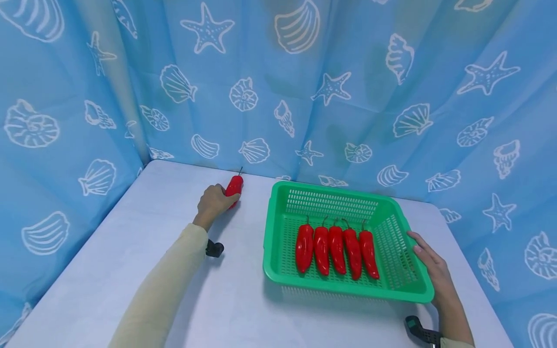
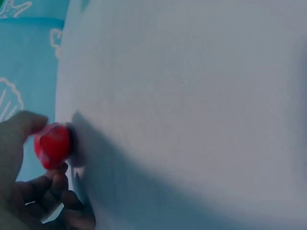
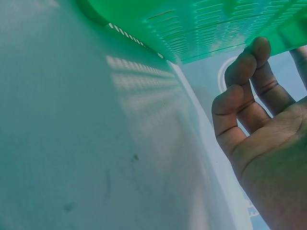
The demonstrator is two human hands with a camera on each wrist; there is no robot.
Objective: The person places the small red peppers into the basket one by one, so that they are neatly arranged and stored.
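Note:
Near the table's back edge, my left hand (image 1: 214,202) pinches a red chili pepper (image 1: 235,185) between thumb and fingers, its stem pointing toward the curtain. In the left wrist view the pepper (image 2: 53,145) shows end-on between the thumb and the fingertips. A green plastic basket (image 1: 269,232) with slotted walls stands right of centre. Several red chili peppers (image 1: 322,249) lie side by side in it, stems toward the back. My right hand (image 1: 437,270) grips the basket's right rim. Curled fingers (image 3: 235,98) show against the basket's outer side in the right wrist view.
A white table (image 1: 130,232) carries everything. Behind it and along both sides hangs a blue curtain (image 1: 270,58) with white shell and starfish prints. A black wrist device (image 1: 214,248) sits at the left wrist, another black device (image 1: 422,331) at the right.

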